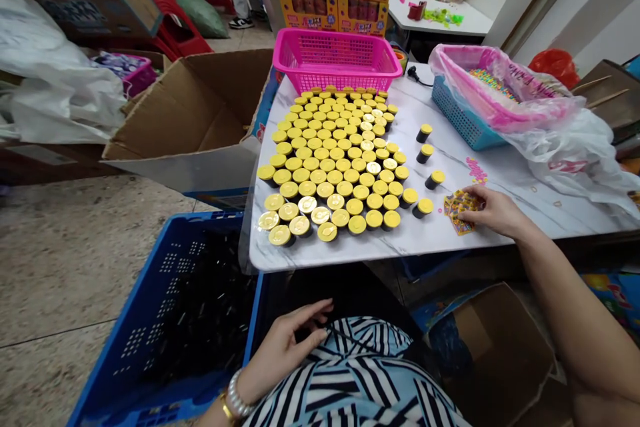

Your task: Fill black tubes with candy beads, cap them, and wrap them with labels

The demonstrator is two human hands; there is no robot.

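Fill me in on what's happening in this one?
The person's right hand has its fingers on small yellow printed cards or stickers near the table's front edge. The left hand is at the lap, with nothing visible in it. Many black containers with yellow lids stand grouped on the marble-patterned table before a pink basket; four stand apart to the right.

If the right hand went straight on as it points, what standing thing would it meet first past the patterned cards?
Likely the nearest loose yellow-topped container, or the next one behind it; depth leaves the exact line of the right hand unclear.
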